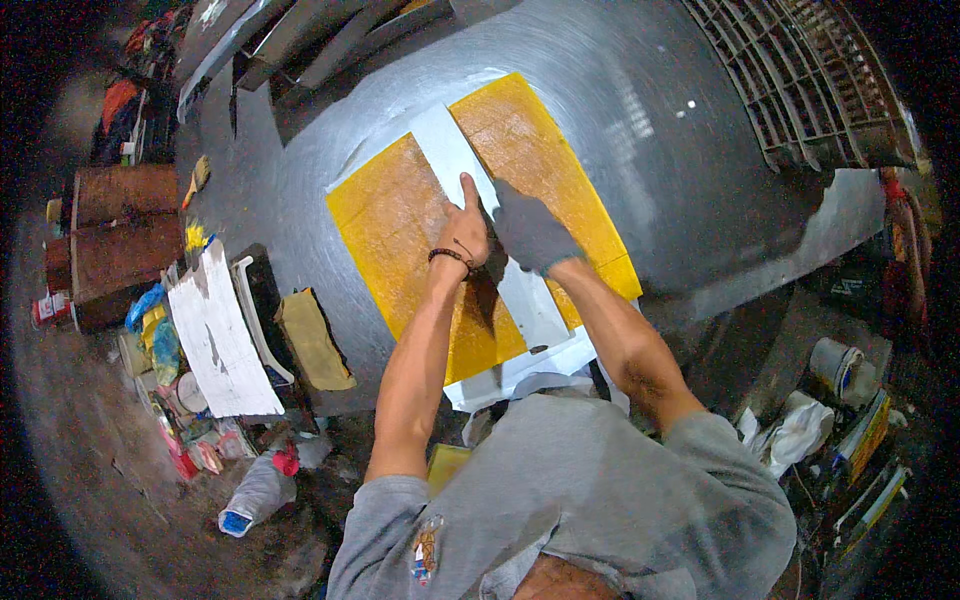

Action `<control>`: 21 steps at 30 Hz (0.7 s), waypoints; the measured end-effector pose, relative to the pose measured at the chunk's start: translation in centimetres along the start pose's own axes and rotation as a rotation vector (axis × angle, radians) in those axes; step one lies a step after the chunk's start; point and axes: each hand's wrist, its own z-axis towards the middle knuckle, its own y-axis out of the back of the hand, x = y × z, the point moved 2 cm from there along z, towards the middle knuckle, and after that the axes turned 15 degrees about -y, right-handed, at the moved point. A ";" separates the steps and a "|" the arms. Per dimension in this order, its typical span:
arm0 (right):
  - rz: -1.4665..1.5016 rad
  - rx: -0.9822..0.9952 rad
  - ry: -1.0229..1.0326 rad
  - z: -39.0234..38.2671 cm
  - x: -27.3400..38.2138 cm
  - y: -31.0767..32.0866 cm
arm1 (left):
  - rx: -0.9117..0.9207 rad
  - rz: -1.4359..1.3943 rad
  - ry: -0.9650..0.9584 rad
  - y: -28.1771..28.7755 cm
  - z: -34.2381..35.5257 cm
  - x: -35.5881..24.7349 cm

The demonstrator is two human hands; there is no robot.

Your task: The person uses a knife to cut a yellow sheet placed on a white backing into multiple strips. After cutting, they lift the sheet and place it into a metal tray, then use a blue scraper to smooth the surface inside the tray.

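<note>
Two yellow-brown, glossy rectangular sheets lie side by side on a large grey metal surface, a left sheet (pixel 390 215) and a right sheet (pixel 545 150). Between them runs a long white strip (pixel 440 140), slanting from far left to near right. My bare left hand (pixel 465 232), with a dark bracelet at its wrist, rests at the strip's left edge, index finger stretched along it. My right hand (pixel 532 228) wears a dark grey glove and presses on the strip just beside the left. Its fingers look bent together; what they hold, if anything, is hidden. White paper (pixel 520 372) shows under the near edges.
On the left are a yellow cloth-like piece (pixel 315 338), a white paint-marked board (pixel 222 330), a brush (pixel 197 180) and brown boxes (pixel 125 235). Black grille parts (pixel 790 80) lie far right. A bucket (pixel 840 365) stands at the lower right, a wrapped roll (pixel 258 493) at the lower left.
</note>
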 end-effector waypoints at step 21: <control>0.126 -0.007 0.069 -7.8 -3.5 0.8 | -0.088 0.072 -0.151 -0.4 -0.5 0.9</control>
